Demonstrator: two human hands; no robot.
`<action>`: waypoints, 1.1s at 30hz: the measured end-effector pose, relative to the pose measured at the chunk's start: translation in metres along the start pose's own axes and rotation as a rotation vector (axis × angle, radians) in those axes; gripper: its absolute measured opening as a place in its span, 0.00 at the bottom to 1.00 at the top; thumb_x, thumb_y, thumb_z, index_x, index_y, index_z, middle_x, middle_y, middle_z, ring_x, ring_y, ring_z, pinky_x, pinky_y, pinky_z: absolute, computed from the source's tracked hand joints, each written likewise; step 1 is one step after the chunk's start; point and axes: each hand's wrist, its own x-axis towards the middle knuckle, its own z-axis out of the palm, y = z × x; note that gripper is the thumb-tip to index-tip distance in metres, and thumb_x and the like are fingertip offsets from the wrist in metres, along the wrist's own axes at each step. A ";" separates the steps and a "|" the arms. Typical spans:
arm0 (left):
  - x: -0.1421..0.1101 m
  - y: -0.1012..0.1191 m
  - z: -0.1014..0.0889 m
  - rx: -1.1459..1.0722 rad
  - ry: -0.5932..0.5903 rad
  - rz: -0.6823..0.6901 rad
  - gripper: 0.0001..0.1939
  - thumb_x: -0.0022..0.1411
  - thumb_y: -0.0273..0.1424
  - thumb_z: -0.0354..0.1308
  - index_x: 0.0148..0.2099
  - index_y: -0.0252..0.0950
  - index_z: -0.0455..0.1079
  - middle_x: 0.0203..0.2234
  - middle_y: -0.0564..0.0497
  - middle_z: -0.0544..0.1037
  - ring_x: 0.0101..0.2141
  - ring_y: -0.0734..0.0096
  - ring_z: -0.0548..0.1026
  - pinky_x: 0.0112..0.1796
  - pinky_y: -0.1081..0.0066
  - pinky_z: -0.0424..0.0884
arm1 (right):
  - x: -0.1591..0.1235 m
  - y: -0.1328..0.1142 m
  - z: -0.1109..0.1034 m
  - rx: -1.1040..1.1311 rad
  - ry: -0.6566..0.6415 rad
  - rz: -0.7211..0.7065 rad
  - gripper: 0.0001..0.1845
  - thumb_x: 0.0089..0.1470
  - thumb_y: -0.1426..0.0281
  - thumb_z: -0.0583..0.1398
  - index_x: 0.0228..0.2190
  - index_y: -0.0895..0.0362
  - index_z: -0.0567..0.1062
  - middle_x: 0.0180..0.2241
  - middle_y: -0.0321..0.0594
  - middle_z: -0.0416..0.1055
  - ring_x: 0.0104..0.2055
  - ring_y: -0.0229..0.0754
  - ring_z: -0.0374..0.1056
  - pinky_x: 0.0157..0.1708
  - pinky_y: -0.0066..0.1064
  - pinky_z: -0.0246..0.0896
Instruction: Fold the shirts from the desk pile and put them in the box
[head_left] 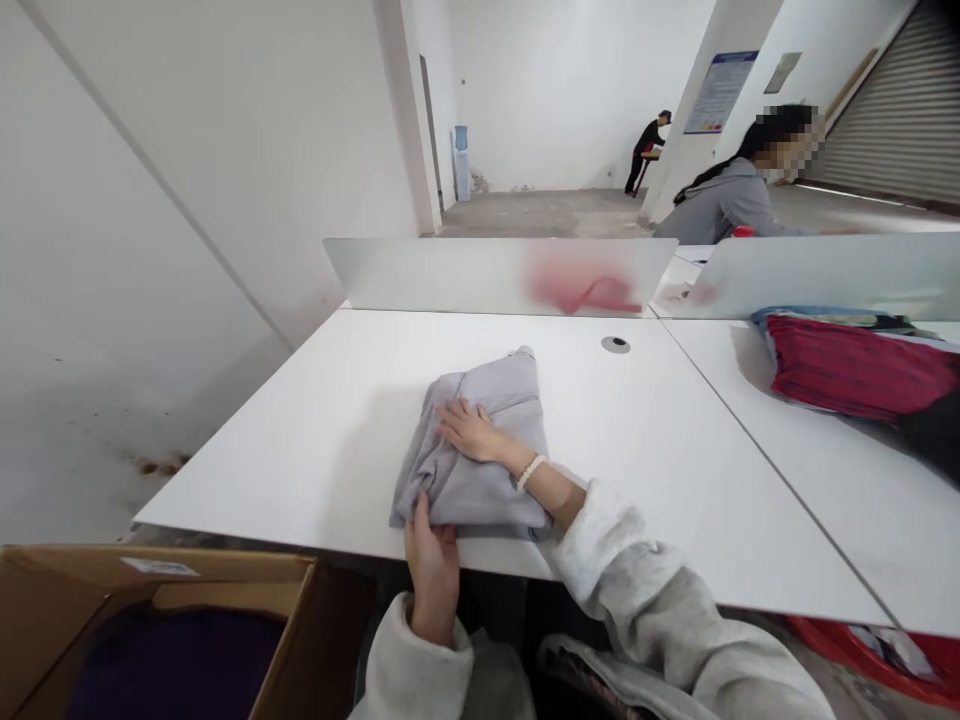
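A folded grey garment [495,490] lies on the white table [300,420] close to its front edge. My right hand [472,435] rests flat on top of it, fingers stretched out, with a beaded bracelet at the wrist. At the garment's near left corner is my left hand [433,550]; its thumb lies over the edge and its fingers go underneath, partly hidden. The cloth looks wrinkled along its left side.
An open cardboard box [304,600] with dark purple cloth stands at the lower left. Red plaid clothing [855,370] is piled on the right-hand table. A frosted divider [435,278] runs along the back. Beyond it are a person in grey [724,200] and another person [646,150].
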 end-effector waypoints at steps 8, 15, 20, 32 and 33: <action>0.046 0.043 -0.030 0.924 -0.366 0.205 0.29 0.55 0.47 0.58 0.56 0.40 0.64 0.57 0.44 0.67 0.54 0.54 0.67 0.39 0.66 0.73 | -0.018 0.001 0.014 -0.040 -0.195 -0.134 0.21 0.61 0.63 0.56 0.52 0.60 0.67 0.52 0.47 0.64 0.51 0.46 0.64 0.49 0.46 0.63; 0.063 0.069 -0.016 1.424 -0.524 0.337 0.27 0.57 0.53 0.49 0.47 0.37 0.68 0.41 0.44 0.78 0.43 0.53 0.75 0.43 0.60 0.67 | -0.085 0.018 -0.040 -0.133 -0.311 -0.082 0.30 0.63 0.56 0.48 0.62 0.56 0.57 0.64 0.49 0.50 0.66 0.53 0.44 0.61 0.51 0.47; 0.064 0.060 -0.030 1.306 -0.501 0.434 0.17 0.55 0.47 0.52 0.38 0.40 0.68 0.36 0.48 0.77 0.39 0.59 0.73 0.41 0.64 0.66 | -0.171 0.003 -0.043 -0.126 -0.273 -0.024 0.38 0.59 0.58 0.55 0.65 0.51 0.47 0.67 0.45 0.40 0.68 0.53 0.36 0.62 0.51 0.46; 0.068 0.074 -0.060 1.062 -0.461 0.259 0.20 0.50 0.47 0.54 0.38 0.38 0.67 0.34 0.48 0.75 0.36 0.63 0.73 0.36 0.66 0.70 | -0.199 0.004 -0.009 -0.104 -0.076 0.113 0.42 0.54 0.82 0.50 0.64 0.42 0.45 0.67 0.38 0.21 0.66 0.51 0.46 0.60 0.46 0.55; 0.068 0.084 -0.056 1.146 -0.472 0.327 0.21 0.50 0.47 0.54 0.40 0.38 0.67 0.38 0.46 0.75 0.38 0.61 0.73 0.37 0.65 0.70 | -0.199 0.004 -0.009 -0.091 -0.071 0.109 0.42 0.54 0.82 0.50 0.64 0.43 0.45 0.67 0.38 0.22 0.66 0.51 0.46 0.59 0.45 0.56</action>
